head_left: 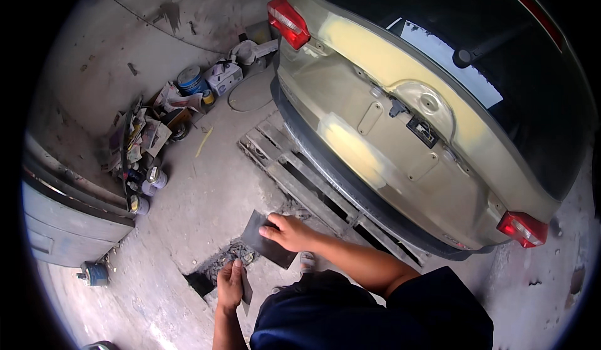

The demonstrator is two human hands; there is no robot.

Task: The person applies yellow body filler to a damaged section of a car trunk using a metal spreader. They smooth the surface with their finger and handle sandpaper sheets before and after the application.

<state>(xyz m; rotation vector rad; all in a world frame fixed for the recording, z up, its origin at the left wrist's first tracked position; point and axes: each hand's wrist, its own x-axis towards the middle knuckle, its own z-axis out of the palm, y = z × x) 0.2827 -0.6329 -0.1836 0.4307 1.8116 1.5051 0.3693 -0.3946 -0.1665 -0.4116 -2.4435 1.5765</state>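
Observation:
My right hand grips a dark grey rectangular sheet near its upper edge, with the thumb lying across its face. The sheet is flat and thin, and its material cannot be made out. Lower and to the left, my left hand pinches a thin grey piece, seen nearly edge-on. The two hands are apart, in front of my body. Beyond them stands a beige car's tailgate, with pale yellow filler patches on it. Neither hand touches the car.
A wooden pallet lies beside the black bumper. Paint cans, papers and a blue bucket clutter the wall's foot. A rubble-filled hole breaks the floor by my left hand. Red tail lights jut from the car.

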